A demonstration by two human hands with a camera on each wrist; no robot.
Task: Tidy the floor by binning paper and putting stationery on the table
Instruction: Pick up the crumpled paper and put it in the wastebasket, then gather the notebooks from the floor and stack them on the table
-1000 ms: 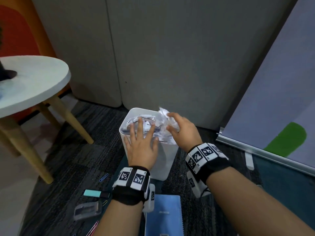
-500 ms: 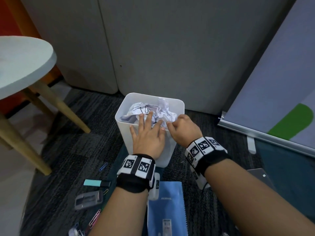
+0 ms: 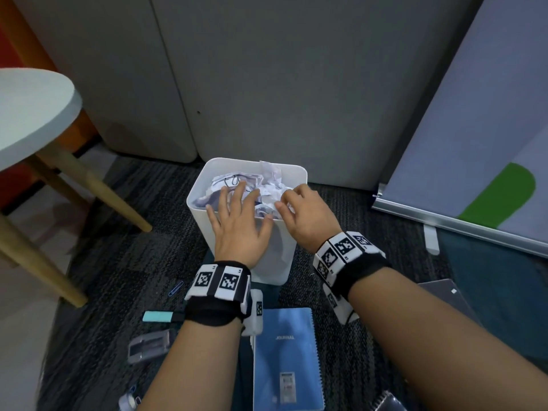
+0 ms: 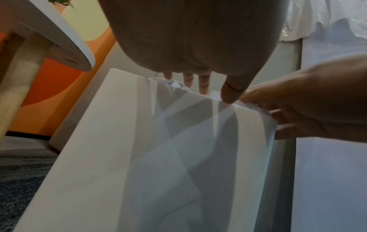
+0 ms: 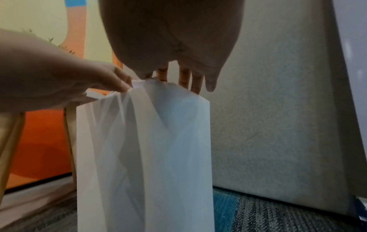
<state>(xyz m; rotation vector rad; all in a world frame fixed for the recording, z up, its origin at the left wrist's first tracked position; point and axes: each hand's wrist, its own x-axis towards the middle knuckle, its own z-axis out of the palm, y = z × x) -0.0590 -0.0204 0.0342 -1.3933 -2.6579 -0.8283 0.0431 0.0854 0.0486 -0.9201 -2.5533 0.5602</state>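
Observation:
A white bin (image 3: 299, 171) stands on the carpet against the grey wall, filled to the rim with crumpled paper (image 3: 268, 176). My left hand (image 3: 237, 221) lies flat on the paper, fingers spread and straight. My right hand (image 3: 304, 215) is at the bin's right side, with its fingers pointing down onto the paper beside the rim. The left wrist view shows the bin wall (image 4: 158, 157) with my left fingertips (image 4: 204, 87) over its edge. In the right wrist view my right fingers (image 5: 184, 78) reach down behind the bin's rim (image 5: 178, 87).
On the carpet near me lie a blue journal (image 3: 286, 351), a teal highlighter (image 3: 157, 316), a grey stapler (image 3: 148, 345), a blue paper clip (image 3: 175, 288) and a dark notebook (image 3: 444, 295). A round white table (image 3: 35, 114) on wooden legs stands left. A banner (image 3: 474, 143) leans right.
My right hand has brought its crumpled paper down from above the rim into the bin. Both hands now rest lower on the paper pile.

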